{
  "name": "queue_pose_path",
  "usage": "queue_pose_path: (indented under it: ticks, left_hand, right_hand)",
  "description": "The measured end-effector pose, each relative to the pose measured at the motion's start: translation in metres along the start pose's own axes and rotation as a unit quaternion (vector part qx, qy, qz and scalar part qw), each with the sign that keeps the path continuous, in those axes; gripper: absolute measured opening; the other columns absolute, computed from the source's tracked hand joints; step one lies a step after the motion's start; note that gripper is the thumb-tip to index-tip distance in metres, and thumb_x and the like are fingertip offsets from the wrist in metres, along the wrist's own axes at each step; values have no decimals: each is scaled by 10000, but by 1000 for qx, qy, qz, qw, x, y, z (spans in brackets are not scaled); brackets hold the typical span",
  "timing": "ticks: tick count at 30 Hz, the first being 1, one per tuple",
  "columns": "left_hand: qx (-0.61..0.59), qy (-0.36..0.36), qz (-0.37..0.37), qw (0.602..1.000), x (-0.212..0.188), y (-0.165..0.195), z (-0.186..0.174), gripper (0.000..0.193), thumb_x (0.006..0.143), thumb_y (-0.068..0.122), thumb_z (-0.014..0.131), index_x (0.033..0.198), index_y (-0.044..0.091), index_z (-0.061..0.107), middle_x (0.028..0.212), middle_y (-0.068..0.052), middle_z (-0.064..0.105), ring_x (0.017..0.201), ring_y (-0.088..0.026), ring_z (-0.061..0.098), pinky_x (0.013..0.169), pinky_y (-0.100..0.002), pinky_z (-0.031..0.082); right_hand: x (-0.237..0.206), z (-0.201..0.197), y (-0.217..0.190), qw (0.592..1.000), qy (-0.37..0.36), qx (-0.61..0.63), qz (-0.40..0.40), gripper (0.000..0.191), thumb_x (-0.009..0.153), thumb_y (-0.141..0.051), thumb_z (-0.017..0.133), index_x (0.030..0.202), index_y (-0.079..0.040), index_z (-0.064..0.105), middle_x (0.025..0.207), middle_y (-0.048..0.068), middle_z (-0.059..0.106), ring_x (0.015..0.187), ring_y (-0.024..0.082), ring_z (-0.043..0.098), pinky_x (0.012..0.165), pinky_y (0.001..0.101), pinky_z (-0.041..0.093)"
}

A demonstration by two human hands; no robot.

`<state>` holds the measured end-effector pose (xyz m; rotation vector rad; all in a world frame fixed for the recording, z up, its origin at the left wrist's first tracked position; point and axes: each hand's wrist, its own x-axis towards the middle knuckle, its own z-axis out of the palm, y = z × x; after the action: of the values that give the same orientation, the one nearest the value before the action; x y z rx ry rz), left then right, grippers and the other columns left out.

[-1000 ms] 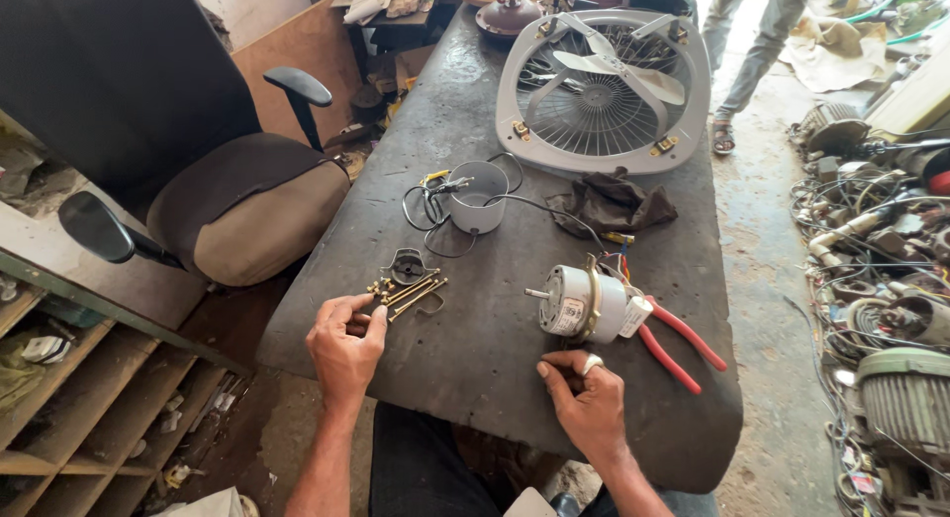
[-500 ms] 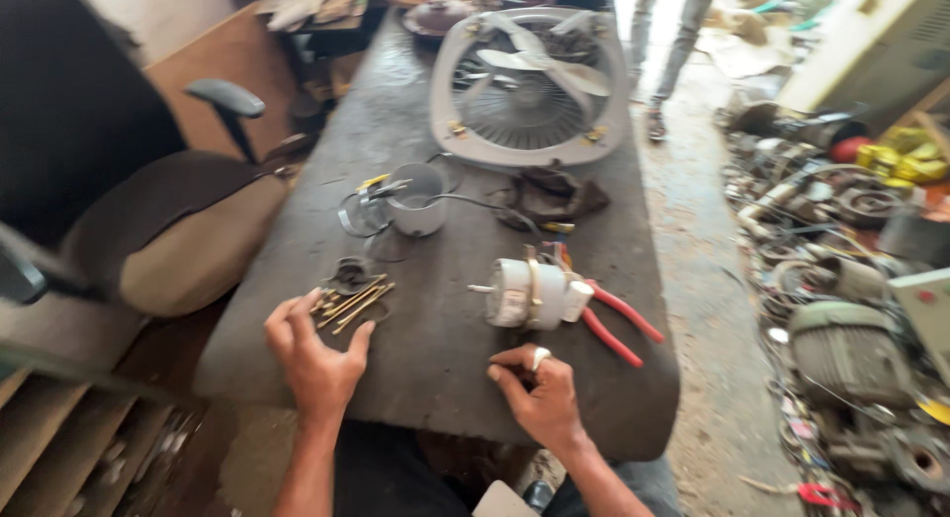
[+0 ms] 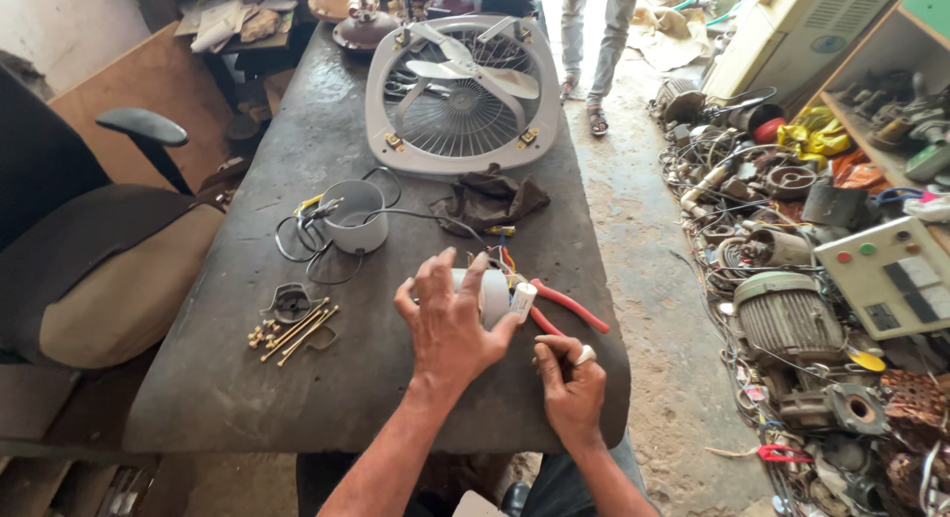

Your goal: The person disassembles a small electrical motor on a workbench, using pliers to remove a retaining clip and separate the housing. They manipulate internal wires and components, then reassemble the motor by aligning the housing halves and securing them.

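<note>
Left hand [image 3: 450, 324] grasps the motor [image 3: 492, 297], fingers spread; right hand [image 3: 571, 378] is clenched at 5 o'clock, near the surface [image 3: 247, 398] edge.

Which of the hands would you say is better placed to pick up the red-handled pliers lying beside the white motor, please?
Probably the right hand. It rests on the table edge just below the red-handled pliers, with nothing visibly between them. The left hand is spread over the white cylindrical motor, so it is occupied.

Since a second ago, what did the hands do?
The left hand moved from beside the bolts across to the white motor and took hold of it. The right hand stayed curled near the table edge. Pliers and fan stayed put.
</note>
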<state>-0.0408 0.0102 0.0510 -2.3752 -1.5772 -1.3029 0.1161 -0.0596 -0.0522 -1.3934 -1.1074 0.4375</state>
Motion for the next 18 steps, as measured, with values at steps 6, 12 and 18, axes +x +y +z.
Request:
queue_pose_path:
  ticks: [6,12,18]
  left_hand:
    - [-9,-29,-144,989,-2,-9,9,684,642,432,806,1253,160,664,1338,-80,625,1219,-312,574,997,-568,373]
    - [-169,-67,-250,951,3,-25,0,742,650,309,746,1354,138,583,1354,-129,591,1203,-316,624,1011,-441,505]
    - [-111,-94,-155,977,-9,-5,5,655,603,268,832,1232,145,698,1411,-167,555,1246,-387,553,1023,-459,466]
  right_hand:
    - [9,-15,8,999,-22,24,5,77,922,-92,726,983,-46,736,701,6,695,623,51,622,574,224,508]
    - [16,-23,9,1000,-19,-5,-20,69,903,-82,757,952,-38,737,671,8,670,592,52,594,548,231,487]
    - [13,-27,-1,999,-2,15,-36,168,876,-47,753,1036,-39,702,765,9,694,625,49,622,567,232,520]
